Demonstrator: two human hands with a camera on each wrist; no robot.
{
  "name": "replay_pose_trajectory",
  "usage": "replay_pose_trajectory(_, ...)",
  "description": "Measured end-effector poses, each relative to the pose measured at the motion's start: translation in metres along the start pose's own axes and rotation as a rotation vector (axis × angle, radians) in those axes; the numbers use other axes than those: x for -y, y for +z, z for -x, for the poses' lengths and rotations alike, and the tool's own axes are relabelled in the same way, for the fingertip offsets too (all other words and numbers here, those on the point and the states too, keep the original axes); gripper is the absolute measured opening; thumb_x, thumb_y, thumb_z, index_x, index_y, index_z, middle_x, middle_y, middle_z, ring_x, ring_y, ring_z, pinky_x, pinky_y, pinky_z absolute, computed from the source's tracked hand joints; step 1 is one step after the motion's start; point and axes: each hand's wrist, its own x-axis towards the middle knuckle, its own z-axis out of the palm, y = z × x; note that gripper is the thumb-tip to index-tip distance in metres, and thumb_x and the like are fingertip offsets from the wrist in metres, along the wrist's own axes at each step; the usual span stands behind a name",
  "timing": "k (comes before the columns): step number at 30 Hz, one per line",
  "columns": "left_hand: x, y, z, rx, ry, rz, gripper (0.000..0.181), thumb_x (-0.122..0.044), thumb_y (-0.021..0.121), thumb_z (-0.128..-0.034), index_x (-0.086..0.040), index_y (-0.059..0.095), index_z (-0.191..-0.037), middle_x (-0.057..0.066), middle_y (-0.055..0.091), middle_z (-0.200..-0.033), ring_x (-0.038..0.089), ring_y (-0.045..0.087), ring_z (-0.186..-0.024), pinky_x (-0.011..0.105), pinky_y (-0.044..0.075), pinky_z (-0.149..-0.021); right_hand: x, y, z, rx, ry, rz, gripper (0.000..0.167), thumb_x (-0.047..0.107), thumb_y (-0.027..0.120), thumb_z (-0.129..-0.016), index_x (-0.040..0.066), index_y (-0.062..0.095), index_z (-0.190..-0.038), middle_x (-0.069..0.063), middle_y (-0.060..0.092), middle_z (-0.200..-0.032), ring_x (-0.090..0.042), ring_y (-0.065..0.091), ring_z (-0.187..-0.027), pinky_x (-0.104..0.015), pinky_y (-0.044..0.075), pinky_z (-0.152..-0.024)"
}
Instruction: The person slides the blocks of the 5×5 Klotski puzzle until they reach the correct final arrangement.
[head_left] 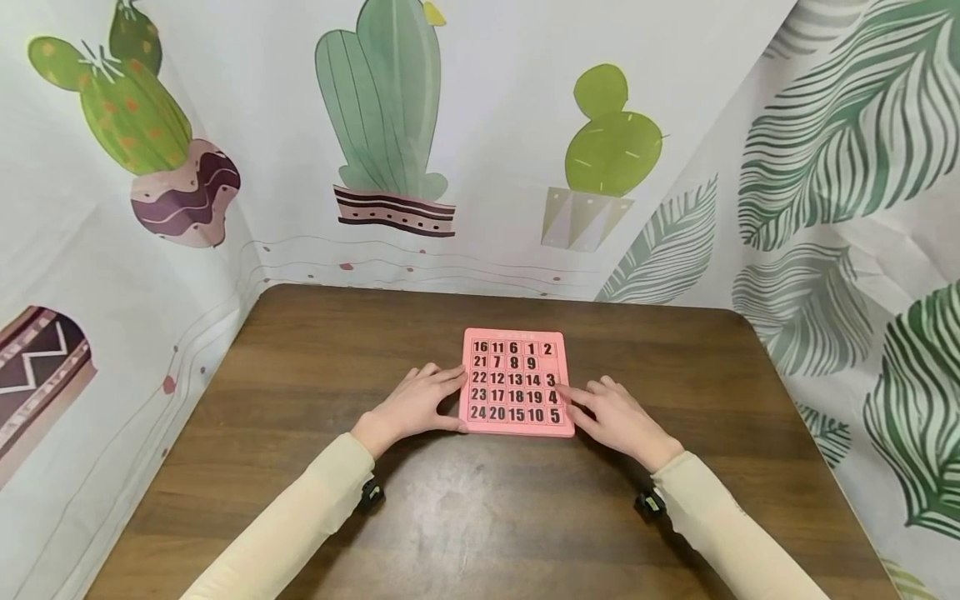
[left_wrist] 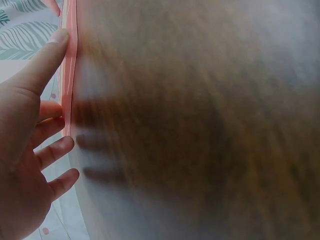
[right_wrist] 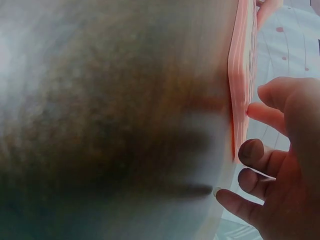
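Observation:
A pink sliding number puzzle point(head_left: 519, 429) lies flat on the brown table, its black-numbered tiles facing up. The cell right of the 9 tile, below the 2, has no tile. My left hand point(head_left: 408, 404) rests against the puzzle's left side, thumb at the near left corner and fingers farther up; the left wrist view shows this thumb point(left_wrist: 47, 55) on the pink edge. From the right, my right hand point(head_left: 618, 421) reaches in with its index fingertip at the 3 and 4 tiles. In the right wrist view, the right hand's other fingers spread loosely beside the puzzle's edge point(right_wrist: 238, 85).
The wooden table point(head_left: 465, 525) extends all around the puzzle, with rounded far corners. A white cloth point(head_left: 495, 167) printed with cacti and leaves hangs behind it and along the sides. Each wrist carries a small black device, one under the left sleeve point(head_left: 300, 517).

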Motion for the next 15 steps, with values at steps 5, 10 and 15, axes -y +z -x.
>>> replay_pose_trajectory(5, 0.0, 0.0, 0.0, -0.001, 0.001, 0.003, 0.093, -0.062, 0.079, -0.0835, -0.011, 0.051, -0.155, 0.006, 0.046, -0.162, 0.026, 0.049, -0.127, 0.049, 0.041, -0.1, -0.002, 0.002, -0.002, -0.014, 0.003, 0.01, 0.04, 0.025, 0.071, -0.099, 0.016, 0.071, -0.138, -0.002, 0.065, -0.084, -0.019, 0.044, -0.078, -0.037, 0.039, -0.073)
replay_pose_trajectory(10, 0.0, 0.001, 0.0, -0.002, 0.0, 0.008, 0.093, -0.062, 0.078, -0.0839, -0.01, 0.05, -0.156, 0.006, 0.045, -0.162, 0.028, 0.048, -0.131, 0.053, 0.04, -0.103, -0.004, 0.002, -0.007, 0.014, 0.033, 0.004, 0.041, 0.025, 0.07, -0.1, 0.017, 0.069, -0.14, -0.001, 0.062, -0.081, -0.018, 0.043, -0.078, -0.037, 0.039, -0.073)
replay_pose_trajectory(15, 0.0, 0.001, 0.0, -0.007, 0.004, 0.008, 0.094, -0.063, 0.078, -0.0837, -0.01, 0.05, -0.155, 0.007, 0.045, -0.162, 0.028, 0.048, -0.13, 0.052, 0.041, -0.102, -0.006, 0.003, -0.011, 0.01, 0.043, 0.009, 0.041, 0.026, 0.069, -0.1, 0.016, 0.069, -0.14, -0.002, 0.06, -0.079, -0.02, 0.042, -0.077, -0.037, 0.038, -0.073)
